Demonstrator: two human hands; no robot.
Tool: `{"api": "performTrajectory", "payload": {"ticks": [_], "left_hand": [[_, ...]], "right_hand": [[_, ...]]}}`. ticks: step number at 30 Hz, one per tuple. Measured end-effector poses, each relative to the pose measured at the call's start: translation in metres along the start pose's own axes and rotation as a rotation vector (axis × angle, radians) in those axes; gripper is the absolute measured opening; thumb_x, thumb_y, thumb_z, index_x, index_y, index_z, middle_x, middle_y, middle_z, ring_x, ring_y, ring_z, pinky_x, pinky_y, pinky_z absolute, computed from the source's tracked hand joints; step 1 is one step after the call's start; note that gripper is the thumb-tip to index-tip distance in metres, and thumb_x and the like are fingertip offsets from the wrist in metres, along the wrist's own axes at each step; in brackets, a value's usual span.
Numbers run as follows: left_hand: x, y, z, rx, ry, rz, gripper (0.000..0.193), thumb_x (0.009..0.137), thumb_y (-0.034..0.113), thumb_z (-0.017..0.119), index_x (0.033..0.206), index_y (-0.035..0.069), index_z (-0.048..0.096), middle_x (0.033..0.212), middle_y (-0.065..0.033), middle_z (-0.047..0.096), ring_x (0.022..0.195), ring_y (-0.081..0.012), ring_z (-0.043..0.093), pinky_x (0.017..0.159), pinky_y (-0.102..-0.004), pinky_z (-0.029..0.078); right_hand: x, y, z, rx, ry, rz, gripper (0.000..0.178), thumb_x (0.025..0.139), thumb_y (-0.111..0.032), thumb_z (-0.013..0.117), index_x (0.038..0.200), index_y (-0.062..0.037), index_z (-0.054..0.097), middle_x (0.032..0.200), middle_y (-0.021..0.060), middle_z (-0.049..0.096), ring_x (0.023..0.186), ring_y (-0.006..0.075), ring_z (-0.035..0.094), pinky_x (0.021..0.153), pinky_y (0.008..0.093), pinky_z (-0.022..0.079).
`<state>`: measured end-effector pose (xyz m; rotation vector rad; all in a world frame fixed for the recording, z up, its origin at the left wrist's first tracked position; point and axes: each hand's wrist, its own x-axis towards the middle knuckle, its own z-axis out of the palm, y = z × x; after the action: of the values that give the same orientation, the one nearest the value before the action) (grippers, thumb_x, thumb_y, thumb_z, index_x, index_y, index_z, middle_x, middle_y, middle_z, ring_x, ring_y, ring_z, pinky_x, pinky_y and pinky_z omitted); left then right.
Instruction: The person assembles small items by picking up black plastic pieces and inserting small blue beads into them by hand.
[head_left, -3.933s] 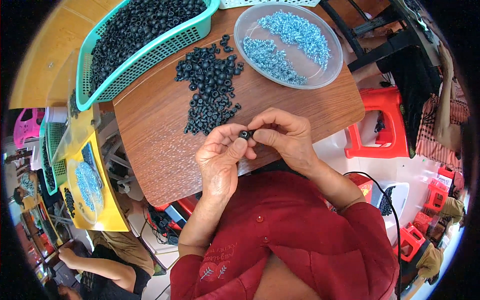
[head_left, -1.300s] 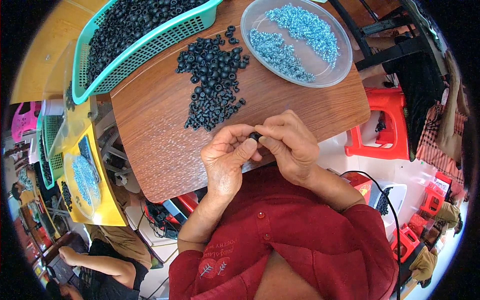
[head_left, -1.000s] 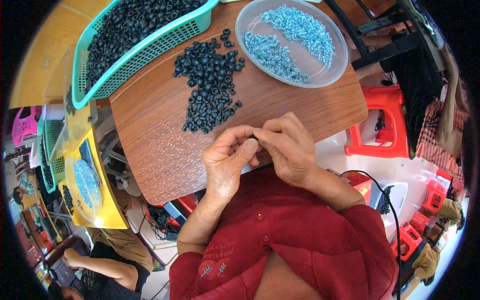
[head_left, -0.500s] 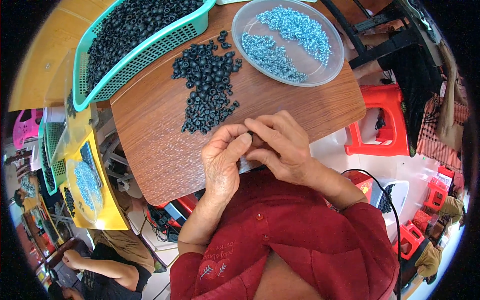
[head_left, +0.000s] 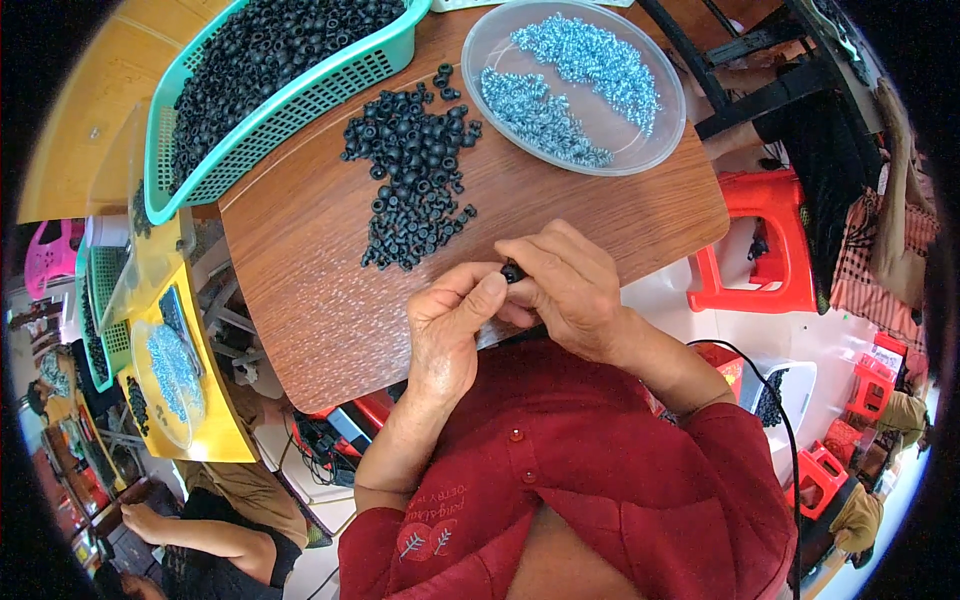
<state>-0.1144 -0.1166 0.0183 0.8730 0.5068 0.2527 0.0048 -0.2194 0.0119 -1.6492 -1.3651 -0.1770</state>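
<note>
Above the near edge of the brown wood-grain table (head_left: 300,300), my two hands meet over one small round black part (head_left: 512,272). My left hand (head_left: 450,325) pinches it from the left, thumb on top. From the other side, the bent fingers of my right hand (head_left: 575,290) close on the same part and cover some of it. Just beyond my hands lies a loose pile of small black parts (head_left: 415,170), larger domed ones at the far end and smaller ring-like ones nearer. A round clear tray (head_left: 510,135) with two heaps of shiny light-blue pieces (head_left: 585,60) stands at the far right.
A turquoise mesh basket (head_left: 300,105) full of black parts stands at the far left. Past the table's right edge is a red plastic stool (head_left: 765,240). At the left, another person's arm (head_left: 210,535) shows near a yellow table (head_left: 215,425). A black cable (head_left: 785,430) hangs at the right.
My right fingers have shifted slightly and drawn back, so the round black part now shows more between the hands. My left thumb and fingers have moved a little to the right.
</note>
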Motion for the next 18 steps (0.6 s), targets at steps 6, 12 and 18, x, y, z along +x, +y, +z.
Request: {"api": "performTrajectory", "payload": {"ticks": [6, 12, 18], "left_hand": [[0.005, 0.003, 0.005, -0.035, 0.008, 0.021, 0.019, 0.087, 0.012, 0.062, 0.092, -0.007, 0.063, 0.079, -0.0122, 0.065, 0.063, -0.018, 0.062, 0.061, -0.0269, 0.051], [0.003, 0.005, 0.015, -0.115, 0.049, 0.008, 0.018, 0.087, 0.013, 0.061, 0.087, -0.005, 0.062, 0.077, -0.0121, 0.065, 0.061, -0.0183, 0.06, 0.059, -0.0279, 0.05], [0.004, 0.004, 0.021, -0.074, 0.049, 0.044, 0.025, 0.089, 0.02, 0.06, 0.091, -0.005, 0.061, 0.077, -0.0114, 0.065, 0.063, -0.0166, 0.06, 0.062, -0.0273, 0.049]], "right_hand": [[0.0, 0.002, -0.001, 0.067, -0.004, 0.004, 0.035, 0.067, -0.005, 0.07, 0.098, 0.0068, 0.06, 0.076, 0.0144, 0.058, 0.06, 0.0273, 0.053, 0.051, 0.0344, 0.042], [0.007, -0.001, -0.003, 0.008, 0.018, -0.11, 0.033, 0.063, 0.0, 0.068, 0.095, 0.0064, 0.06, 0.072, 0.012, 0.056, 0.056, 0.0247, 0.051, 0.047, 0.033, 0.04], [0.012, -0.001, -0.007, -0.035, 0.069, -0.1, 0.035, 0.064, -0.002, 0.069, 0.096, 0.0071, 0.059, 0.073, 0.0113, 0.057, 0.057, 0.025, 0.052, 0.047, 0.0328, 0.04]]}}
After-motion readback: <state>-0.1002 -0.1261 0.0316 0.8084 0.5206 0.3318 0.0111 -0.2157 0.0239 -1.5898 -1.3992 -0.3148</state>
